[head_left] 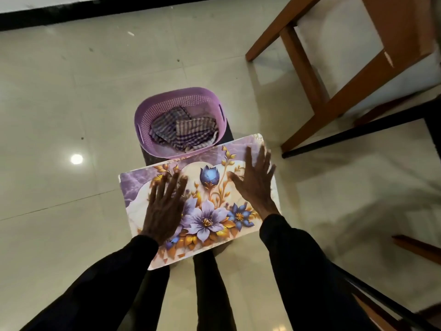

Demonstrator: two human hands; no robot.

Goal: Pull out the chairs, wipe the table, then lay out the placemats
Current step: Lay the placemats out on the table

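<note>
Both hands lie open and flat, fingers spread, on a rectangular placemat printed with purple and blue flowers: the left hand on its near-left part, the right hand toward its far-right corner. The mat rests on a dark low support just beside a lilac perforated plastic basket holding a checked cloth. A brown wooden chair stands apart on the tiled floor. Wiping looks finished; laying mats on the counter seems barely begun.
</note>
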